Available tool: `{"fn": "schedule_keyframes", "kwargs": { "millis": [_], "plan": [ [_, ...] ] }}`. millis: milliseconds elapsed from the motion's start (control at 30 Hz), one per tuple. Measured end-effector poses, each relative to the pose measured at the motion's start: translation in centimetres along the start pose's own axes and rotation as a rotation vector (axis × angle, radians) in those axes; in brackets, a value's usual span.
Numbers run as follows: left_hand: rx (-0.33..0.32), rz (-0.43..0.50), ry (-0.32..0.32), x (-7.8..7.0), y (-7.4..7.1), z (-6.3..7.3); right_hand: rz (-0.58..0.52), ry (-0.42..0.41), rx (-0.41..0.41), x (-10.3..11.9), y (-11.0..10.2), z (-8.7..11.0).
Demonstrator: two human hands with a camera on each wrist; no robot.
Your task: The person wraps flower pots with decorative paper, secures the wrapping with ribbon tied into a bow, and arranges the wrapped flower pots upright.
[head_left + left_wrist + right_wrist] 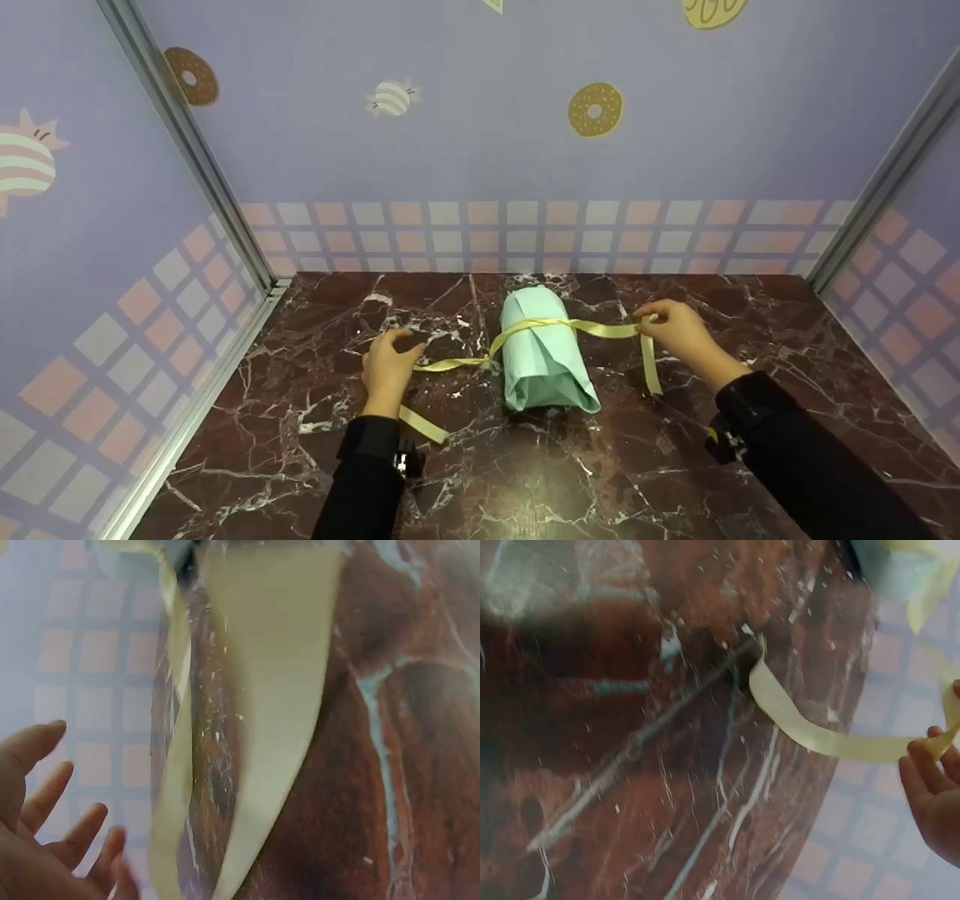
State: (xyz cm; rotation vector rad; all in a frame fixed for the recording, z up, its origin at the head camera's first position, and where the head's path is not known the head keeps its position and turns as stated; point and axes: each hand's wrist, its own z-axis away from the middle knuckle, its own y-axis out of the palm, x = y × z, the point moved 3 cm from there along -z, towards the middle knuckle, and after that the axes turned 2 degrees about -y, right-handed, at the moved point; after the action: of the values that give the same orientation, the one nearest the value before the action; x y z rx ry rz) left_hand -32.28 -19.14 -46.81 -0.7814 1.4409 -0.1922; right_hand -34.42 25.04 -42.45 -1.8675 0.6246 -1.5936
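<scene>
A pale mint-green wrapped bundle [540, 352] lies on the marble-patterned tabletop, its near end folded and partly gaping. Across its middle runs a yellow ribbon [607, 328], with a length reaching out to each side. Between thumb and fingertips, my right hand [679, 330] pinches the right length, and its tail hangs down below. To the left of the bundle, my left hand [388, 371] has its fingers apart beside the other length. In the left wrist view, the spread fingers [75, 840] stand apart from the ribbon [277, 690], which passes close to that hand.
The dark red tabletop [247, 465] has white veins. A lilac back wall [480, 150] with checks and printed sweets rises behind it. Side panels with metal posts [191, 150] border the left and right.
</scene>
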Motion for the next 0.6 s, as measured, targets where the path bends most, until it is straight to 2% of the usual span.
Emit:
{"fn": "schedule_keyframes", "kwargs": {
  "millis": [100,167,267,333,500,533,600],
  "plan": [
    [-0.025,-0.101,0.024,-0.9,0.7,0.2,0.118,-0.031,0.025,0.4,1.5,-0.3],
    [-0.025,-0.109,0.061,-1.8,1.4,0.4,0.186,-0.053,0.035,0.8,2.4,-0.5],
    [0.013,-0.07,0.108,-3.6,2.8,0.9,0.189,-0.068,0.043,1.7,3.9,-0.9],
    [0.064,-0.013,0.154,-4.9,4.0,1.3,0.121,-0.059,0.053,2.4,4.8,-1.1],
    [0.27,0.185,0.248,-7.6,7.0,2.3,-0.029,-0.022,0.074,3.9,6.8,-1.2],
    [0.307,0.204,0.255,-8.0,7.5,2.6,-0.041,-0.026,0.075,4.2,7.1,-1.2],
    [0.339,0.2,0.266,-8.7,8.1,3.0,-0.056,-0.043,0.065,4.7,7.7,-1.1]
  ]
}}
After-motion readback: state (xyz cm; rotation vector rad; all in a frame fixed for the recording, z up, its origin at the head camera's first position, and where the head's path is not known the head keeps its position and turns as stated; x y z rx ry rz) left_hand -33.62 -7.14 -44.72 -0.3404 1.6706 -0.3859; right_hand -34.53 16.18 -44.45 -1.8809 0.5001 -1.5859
